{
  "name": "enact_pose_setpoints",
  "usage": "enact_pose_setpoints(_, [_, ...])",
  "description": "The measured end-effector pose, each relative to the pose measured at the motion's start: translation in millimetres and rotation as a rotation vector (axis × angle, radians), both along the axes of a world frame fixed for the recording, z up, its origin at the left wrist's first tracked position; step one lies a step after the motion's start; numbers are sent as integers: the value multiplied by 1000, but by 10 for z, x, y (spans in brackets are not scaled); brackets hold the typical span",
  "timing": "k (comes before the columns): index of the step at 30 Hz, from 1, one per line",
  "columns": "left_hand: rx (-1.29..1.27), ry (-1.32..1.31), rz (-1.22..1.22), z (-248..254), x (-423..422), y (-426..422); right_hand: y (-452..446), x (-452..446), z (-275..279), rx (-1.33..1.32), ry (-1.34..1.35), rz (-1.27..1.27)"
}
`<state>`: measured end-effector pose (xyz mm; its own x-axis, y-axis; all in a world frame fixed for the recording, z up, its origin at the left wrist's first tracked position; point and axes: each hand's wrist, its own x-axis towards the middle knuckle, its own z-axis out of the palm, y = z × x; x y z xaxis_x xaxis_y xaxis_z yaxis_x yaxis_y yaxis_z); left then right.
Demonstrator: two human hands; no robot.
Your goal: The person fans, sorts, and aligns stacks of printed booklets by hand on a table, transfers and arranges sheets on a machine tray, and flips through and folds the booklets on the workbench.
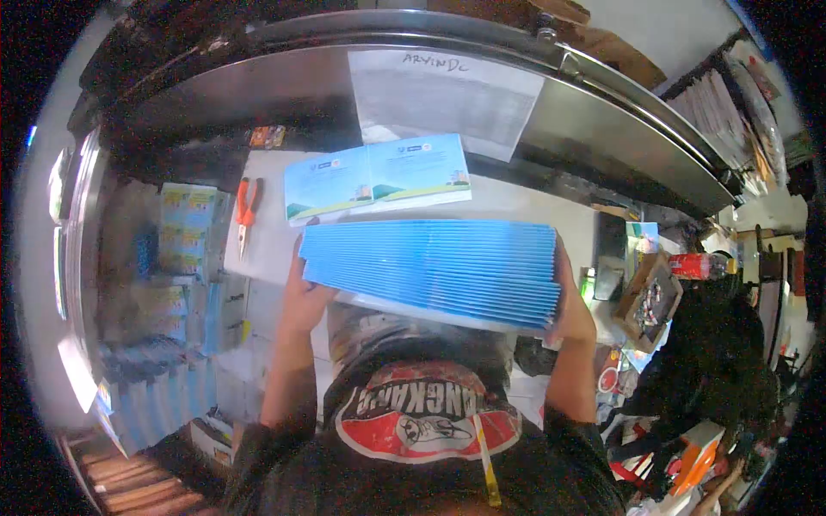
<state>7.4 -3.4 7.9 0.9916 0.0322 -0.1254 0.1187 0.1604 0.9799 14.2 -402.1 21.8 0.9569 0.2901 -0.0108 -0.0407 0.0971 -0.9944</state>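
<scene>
A wide, fanned stack of blue printed sheets (430,271) is held level in front of my chest. My left hand (308,297) grips its left end and my right hand (572,301) its right end, the fingers partly hidden by the stack. Just beyond it, an open pair of printed pages (379,179), blue with green hills, lies on the white work surface (525,202). Orange-handled pliers (245,215) rest to the left of the pages.
Stacks of blue printed booklets (163,387) stand at the left. A white sheet with handwriting (443,99) is on the metal machine behind. On the right are a cardboard box (651,301) of small items and a red-labelled bottle (693,266).
</scene>
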Motion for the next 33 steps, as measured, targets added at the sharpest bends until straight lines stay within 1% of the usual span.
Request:
enact_pose_setpoints(1, [-37, -7, 8, 10, 13, -37, -6, -62, 22, -129, -128, 86])
enact_pose_setpoints(2, [-76, -15, 15, 14, 16, -48, 0, -122, 5, -110, -17, 35])
enact_pose_setpoints(3, [-70, -9, 15, -3, 9, -31, 14, -162, 2, -104, -12, 36])
enact_pose_setpoints(5, [-24, -16, 11, -46, 32, -3, 39, -206, 26, 88, 88, -19])
enact_pose_setpoints(6, [-22, -14, 10, -36, 43, -10, 57, -240, 44, 90, 89, -21])
enact_pose_setpoints(8, [66, -54, 17, -11, 58, -44, 130, -333, 83, -32, 113, -40])
enact_pose_setpoints(9, [67, -52, 10, -38, 52, -28, 166, -368, 91, -94, 126, -53])
enact_pose_setpoints(10, [120, -60, 1, -89, 46, 8, 202, -380, 62, -94, 127, -61])
enact_pose_setpoints(11, [173, -68, -11, -120, 39, 27, 243, -390, -1, -62, 127, -141])
enact_pose_setpoints(12, [170, -66, -24, -93, 32, 15, 280, -408, -59, -31, 128, -223])
enact_pose_setpoints(13, [327, -179, -23, -39, 29, -8, 312, -414, -100, -35, 128, -234])
enact_pose_setpoints(14, [481, -293, -18, -20, 19, -27, 336, -415, -136, 30, 106, -261])
enact_pose_setpoints(15, [474, -289, -27, -71, -16, 37, 350, -432, -164, 94, 87, -289])
enact_pose_setpoints(16, [465, -144, -15, -135, -55, 154, 354, -450, -187, 89, 91, -296])
enact_pose_setpoints(17, [457, -1, -3, -195, -75, 222, 357, -453, -205, 29, 99, -275])
enact_pose_setpoints(18, [452, -1, -8, -170, -52, 181, 361, -455, -208, -30, 105, -255])
enact_pose_setpoints(20, [-377, -4, 124, -82, -20, 82, 390, -464, -162, -13, 148, -267])
enact_pose_setpoints(21, [-382, -3, 122, -18, -12, 16, 394, -464, -143, 10, 188, -275])
enact_pose_setpoints(23, [-133, 79, 189, 101, 2, -92, 359, -496, -244, -2, 141, -275])
enact_pose_setpoints(25, [-134, 73, 184, 125, 4, -113, 372, -489, -229, -14, 95, -273])
enact_pose_setpoints(27, [-133, 63, 183, 95, 1, -72, 426, -441, -171, -8, -12, -299])
enact_pose_setpoints(28, [-267, 33, 112, 19, -8, 10, 418, -441, -181, -8, -18, -293])
enact_pose_setpoints(29, [-397, 1, 43, -61, -20, 74, 398, -459, -214, -25, 59, -317])
enact_pose_setpoints(30, [-390, -6, 50, -170, -40, 108, 392, -482, -256, -37, 138, -340])
enact_pose_setpoints(31, [-447, 85, 100, -273, -65, 132, 385, -506, -313, -26, 135, -328])
enact_pose_setpoints(32, [-503, 176, 152, -342, -91, 185, 369, -531, -378, -110, 206, -324])
enact_pose_setpoints(33, [-492, 170, 166, -282, -99, 222, 358, -538, -378, -96, 178, -306])
